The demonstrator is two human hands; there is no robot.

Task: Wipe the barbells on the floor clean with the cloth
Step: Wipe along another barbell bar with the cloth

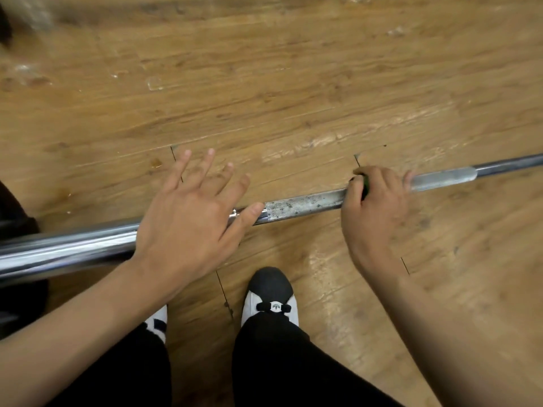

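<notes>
- The floor [293, 69] is warm honey-brown with darker wood-grain streaks, and pale whitish scuffs show toward 11 o'clock.
- The barbell [302, 204] is bright mirror-silver toward 9 o'clock, dull grey speckled with dark spots at the middle, and darker steel-grey toward 3 o'clock.
- The cloth [365, 185] shows as a dark green sliver in the right hand [376, 207].
- The shoes [271, 292] at 6 o'clock are white with black stripes; one has a charcoal toe.
- The trousers [279, 362] are black.
</notes>
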